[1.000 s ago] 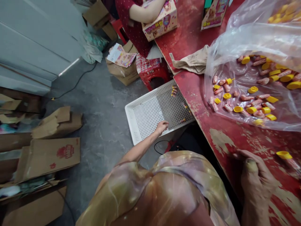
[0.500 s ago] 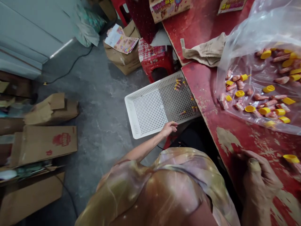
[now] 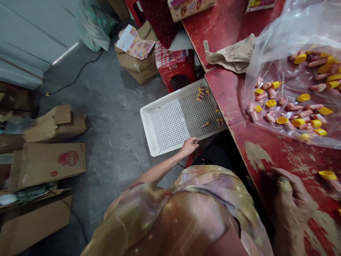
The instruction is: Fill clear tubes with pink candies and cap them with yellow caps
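Reaching left hand (image 3: 189, 146) at white tray (image 3: 149, 117) edge, right hand (image 3: 291, 202) curled on red table (image 3: 255, 153)

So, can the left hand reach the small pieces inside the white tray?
Probably yes: the left hand is at the white tray near rim, and nothing lies between it and the small pieces.

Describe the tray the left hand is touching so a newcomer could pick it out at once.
Find the red table on the right; the tray lies on the grey floor against its left edge, beside a red stool. The left hand rests at its near rim. It is the only white, perforated thing among brown cardboard boxes.
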Available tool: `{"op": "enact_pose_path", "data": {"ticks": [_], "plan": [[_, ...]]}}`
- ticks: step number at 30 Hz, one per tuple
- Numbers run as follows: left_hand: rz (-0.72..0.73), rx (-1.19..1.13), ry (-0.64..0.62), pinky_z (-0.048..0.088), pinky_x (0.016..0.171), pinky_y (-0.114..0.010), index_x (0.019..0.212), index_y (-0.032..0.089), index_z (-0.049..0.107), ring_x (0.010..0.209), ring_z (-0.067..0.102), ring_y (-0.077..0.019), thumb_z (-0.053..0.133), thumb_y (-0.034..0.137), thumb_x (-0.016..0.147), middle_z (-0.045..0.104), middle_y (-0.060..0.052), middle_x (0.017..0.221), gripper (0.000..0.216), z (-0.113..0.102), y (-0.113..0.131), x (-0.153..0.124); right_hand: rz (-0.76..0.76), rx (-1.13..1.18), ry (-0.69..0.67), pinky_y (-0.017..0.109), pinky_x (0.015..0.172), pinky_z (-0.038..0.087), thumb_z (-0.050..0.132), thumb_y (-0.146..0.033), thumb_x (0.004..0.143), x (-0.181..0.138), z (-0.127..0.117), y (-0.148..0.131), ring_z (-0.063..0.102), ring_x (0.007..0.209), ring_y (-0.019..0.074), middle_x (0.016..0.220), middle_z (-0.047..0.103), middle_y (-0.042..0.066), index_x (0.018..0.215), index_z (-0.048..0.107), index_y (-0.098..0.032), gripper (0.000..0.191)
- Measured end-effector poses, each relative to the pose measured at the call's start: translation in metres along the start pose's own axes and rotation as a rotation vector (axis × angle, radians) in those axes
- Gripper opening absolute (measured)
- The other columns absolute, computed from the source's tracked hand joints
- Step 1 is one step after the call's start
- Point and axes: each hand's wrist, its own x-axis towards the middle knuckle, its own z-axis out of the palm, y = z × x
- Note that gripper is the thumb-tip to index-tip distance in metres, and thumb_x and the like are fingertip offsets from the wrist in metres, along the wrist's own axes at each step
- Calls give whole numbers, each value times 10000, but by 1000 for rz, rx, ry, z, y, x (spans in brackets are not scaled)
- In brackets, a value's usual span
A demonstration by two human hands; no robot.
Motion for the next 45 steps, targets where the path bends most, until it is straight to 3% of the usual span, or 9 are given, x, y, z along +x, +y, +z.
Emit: {"op": "enact_pose_path", "data": {"ticks": [8, 13, 20, 23, 27, 30, 33, 38, 45], "plan": [[29, 175, -151, 402, 595, -219, 977, 119, 679, 541, 469, -94, 515, 44, 705, 585, 20, 672, 327, 0, -11, -40, -452, -226, -704, 437, 918, 406, 400, -324, 937, -9, 55, -24, 501, 1129, 260, 1255, 552, 114, 1296, 488, -168, 401], [85, 205, -151, 402, 605, -209, 993, 122, 677, 587, 488, -91, 500, 33, 706, 619, -2, 768, 349, 1, -8, -48, -416, -298, -994, 366, 724, 366, 324, -300, 973, -15, 63, -39, 516, 787, 203, 821, 583, 66, 1023, 612, -168, 321], [130, 196, -88, 433, 600, -207, 1006, 144, 672, 596, 530, -96, 505, 61, 731, 637, -10, 799, 332, 3, -8, -41, -324, 93, -1216, 313, 745, 366, 361, -299, 984, -16, 35, -67, 493, 807, 152, 827, 547, 20, 907, 563, -202, 237], [170, 211, -4, 460, 645, -232, 1030, 162, 658, 651, 570, -123, 494, 125, 790, 651, -25, 811, 293, 2, 1, -38, -252, 152, -1137, 293, 744, 405, 371, -273, 980, -19, 33, -67, 514, 845, 147, 871, 558, 27, 1027, 573, -221, 214], [348, 228, 94, 465, 805, -325, 1053, 196, 624, 834, 594, -181, 448, 171, 842, 648, -61, 923, 276, 3, 36, -45, -271, -4, -714, 326, 822, 448, 397, -227, 952, -26, 24, -60, 518, 953, 177, 1008, 569, 81, 1098, 583, -196, 239], [826, 327, 215, 464, 831, -364, 1057, 218, 617, 863, 585, -203, 506, 167, 839, 648, -39, 868, 249, 12, 73, -43, -300, -202, -376, 343, 824, 466, 416, -176, 927, -27, 6, -41, 528, 962, 188, 1039, 585, 102, 1074, 594, -167, 231], [1212, 320, 130, 477, 826, -366, 1119, 221, 583, 881, 578, -204, 537, 90, 820, 639, -44, 879, 330, 39, 114, -43, -181, -317, -97, 320, 824, 477, 415, -156, 925, -36, -30, -11, 557, 947, 168, 1024, 605, 88, 1046, 597, -168, 219], [1497, 304, -193, 503, 779, -327, 1090, 214, 584, 860, 582, -181, 509, 78, 836, 628, -61, 908, 298, 111, 172, -53, 86, -467, 408, 353, 872, 458, 439, -249, 923, -57, -86, 37, 565, 964, 187, 1010, 615, 75, 978, 613, -171, 198], [1623, 619, -367, 433, 891, -424, 1081, 157, 613, 1069, 521, -273, 413, 175, 909, 623, -148, 1114, 264, 220, 224, -42, 296, -1075, 336, 415, 791, 368, 445, -260, 909, -23, -76, 49, 478, 877, 269, 996, 574, 151, 1078, 594, -127, 262]]}}
